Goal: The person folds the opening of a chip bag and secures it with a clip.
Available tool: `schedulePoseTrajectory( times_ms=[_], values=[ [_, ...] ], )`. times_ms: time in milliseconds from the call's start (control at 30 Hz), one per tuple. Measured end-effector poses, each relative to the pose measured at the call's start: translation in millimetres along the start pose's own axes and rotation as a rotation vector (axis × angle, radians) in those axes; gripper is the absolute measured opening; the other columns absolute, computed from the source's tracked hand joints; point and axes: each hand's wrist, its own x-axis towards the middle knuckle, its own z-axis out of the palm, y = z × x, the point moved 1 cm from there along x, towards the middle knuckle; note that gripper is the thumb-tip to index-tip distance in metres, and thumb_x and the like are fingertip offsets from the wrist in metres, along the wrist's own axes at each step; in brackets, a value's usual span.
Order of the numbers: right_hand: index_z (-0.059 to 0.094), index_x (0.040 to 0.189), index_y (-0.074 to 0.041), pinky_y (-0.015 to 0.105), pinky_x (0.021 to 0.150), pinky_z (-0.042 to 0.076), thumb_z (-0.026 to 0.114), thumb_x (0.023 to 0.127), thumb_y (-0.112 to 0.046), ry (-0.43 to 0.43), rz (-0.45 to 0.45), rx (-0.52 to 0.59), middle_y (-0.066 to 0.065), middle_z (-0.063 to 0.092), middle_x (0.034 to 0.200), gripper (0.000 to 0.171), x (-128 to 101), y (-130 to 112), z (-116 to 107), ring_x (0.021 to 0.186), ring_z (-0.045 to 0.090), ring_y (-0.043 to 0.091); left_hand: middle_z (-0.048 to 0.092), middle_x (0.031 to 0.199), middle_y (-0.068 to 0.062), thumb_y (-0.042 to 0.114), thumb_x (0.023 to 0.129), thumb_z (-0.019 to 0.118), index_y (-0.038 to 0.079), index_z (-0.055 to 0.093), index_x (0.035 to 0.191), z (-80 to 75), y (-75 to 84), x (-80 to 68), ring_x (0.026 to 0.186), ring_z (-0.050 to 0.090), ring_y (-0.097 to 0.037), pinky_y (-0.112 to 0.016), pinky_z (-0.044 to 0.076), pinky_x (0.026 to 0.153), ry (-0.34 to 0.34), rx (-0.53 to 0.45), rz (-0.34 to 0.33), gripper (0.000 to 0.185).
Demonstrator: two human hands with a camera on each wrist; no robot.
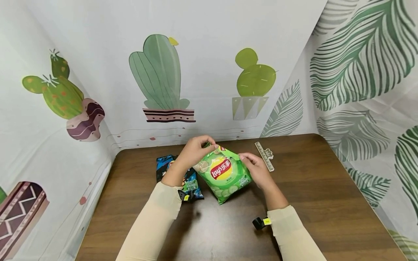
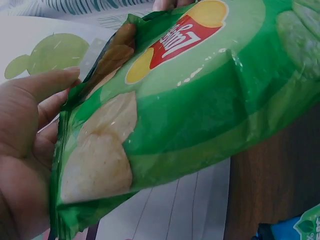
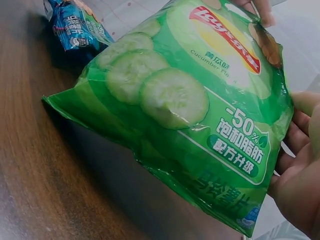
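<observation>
A green Lay's potato chip bag [image 1: 225, 175], cucumber flavour, is held tilted above the table by both hands. My left hand [image 1: 195, 151] pinches its top edge near the upper left corner. In the left wrist view the thumb [image 2: 62, 77] lies at the crimped seal, other fingers behind it. My right hand [image 1: 256, 168] grips the bag's right side near the upper corner. Fingers of that hand [image 3: 300, 145] reach behind the bag in the right wrist view. Beside it, partly under my left forearm, lies a blue and black chip bag [image 1: 164, 163].
Behind my right hand, a flat ruler-like piece with a cutout figure [image 1: 265, 156] lies on the brown wooden table [image 1: 313, 188]. A cloth printed with cacti and leaves [image 1: 209, 72] hangs along the table's back and sides.
</observation>
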Motion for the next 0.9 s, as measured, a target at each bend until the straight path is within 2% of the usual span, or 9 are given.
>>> schedulePoseTrajectory(
  times_ms=[133, 267, 333, 433, 533, 600, 700, 900],
  values=[
    [0.068, 0.118, 0.009, 0.019, 0.068, 0.049, 0.061, 0.101, -0.012, 0.01, -0.025, -0.048, -0.009, 0.066, 0.085, 0.028, 0.8, -0.1, 1.1, 0.077, 0.057, 0.003, 0.068, 0.107, 0.002, 0.036, 0.097, 0.068, 0.024, 0.066, 0.091, 1.3, 0.3, -1.0, 0.1, 0.059, -0.02, -0.042, 0.05, 0.087, 0.028, 0.05, -0.015, 0.014],
    [0.067, 0.116, 0.012, 0.02, 0.064, 0.051, 0.061, 0.1, -0.007, -0.016, -0.047, -0.071, -0.005, 0.069, 0.082, 0.026, 2.5, -0.7, 0.7, 0.072, 0.06, 0.003, 0.067, 0.108, -0.002, 0.03, 0.096, 0.07, 0.021, 0.061, 0.091, 1.9, 1.0, -1.3, 0.104, 0.059, -0.022, -0.044, 0.05, 0.091, 0.049, 0.071, -0.036, 0.014],
    [0.066, 0.115, 0.014, 0.021, 0.063, 0.051, 0.06, 0.1, -0.004, -0.024, -0.055, -0.072, 0.0, 0.072, 0.082, 0.024, 2.9, -1.0, 0.4, 0.071, 0.061, 0.003, 0.068, 0.114, -0.003, 0.026, 0.097, 0.069, 0.019, 0.058, 0.095, 2.3, 1.0, -1.1, 0.11, 0.061, -0.024, -0.046, 0.05, 0.091, 0.046, 0.046, -0.042, 0.013],
    [0.066, 0.114, 0.014, 0.02, 0.063, 0.051, 0.06, 0.099, -0.003, -0.033, -0.064, -0.072, 0.008, 0.074, 0.085, 0.023, 2.8, -1.1, -0.5, 0.07, 0.061, 0.003, 0.068, 0.123, -0.006, 0.022, 0.1, 0.065, 0.018, 0.058, 0.106, 2.7, 1.1, -0.9, 0.125, 0.06, -0.027, -0.049, 0.049, 0.102, 0.028, 0.006, -0.044, 0.011],
    [0.068, 0.114, 0.011, 0.019, 0.063, 0.051, 0.061, 0.099, -0.005, -0.03, -0.066, -0.075, 0.016, 0.075, 0.089, 0.023, 2.1, -0.3, -0.8, 0.071, 0.061, 0.001, 0.067, 0.131, -0.007, 0.022, 0.102, 0.061, 0.02, 0.06, 0.116, 2.7, 1.5, -1.4, 0.134, 0.055, -0.028, -0.051, 0.043, 0.112, 0.01, 0.014, -0.043, 0.014],
    [0.068, 0.115, 0.01, 0.019, 0.063, 0.051, 0.062, 0.1, -0.008, -0.033, -0.07, -0.081, 0.018, 0.074, 0.09, 0.024, 1.7, 0.2, -0.9, 0.07, 0.061, 0.001, 0.067, 0.132, -0.006, 0.023, 0.102, 0.06, 0.02, 0.062, 0.118, 2.5, 1.7, -1.6, 0.135, 0.055, -0.028, -0.051, 0.042, 0.114, 0.009, 0.036, -0.041, 0.016],
    [0.069, 0.114, 0.009, 0.019, 0.063, 0.051, 0.063, 0.099, -0.01, -0.032, -0.072, -0.081, 0.014, 0.075, 0.088, 0.024, 1.8, 0.4, -0.6, 0.07, 0.061, 0.001, 0.067, 0.132, -0.004, 0.023, 0.102, 0.06, 0.02, 0.066, 0.116, 2.0, 1.5, -1.4, 0.132, 0.057, -0.026, -0.049, 0.045, 0.111, 0.02, 0.063, -0.039, 0.015],
    [0.069, 0.116, 0.009, 0.019, 0.065, 0.051, 0.062, 0.099, -0.008, -0.033, -0.059, -0.078, -0.003, 0.073, 0.085, 0.024, 4.2, 3.7, -2.5, 0.073, 0.062, 0.002, 0.069, 0.127, 0.0, 0.023, 0.101, 0.062, 0.023, 0.07, 0.11, 2.1, -0.3, -0.2, 0.123, 0.061, -0.023, -0.047, 0.051, 0.1, 0.04, 0.042, -0.062, 0.012]
  ],
)
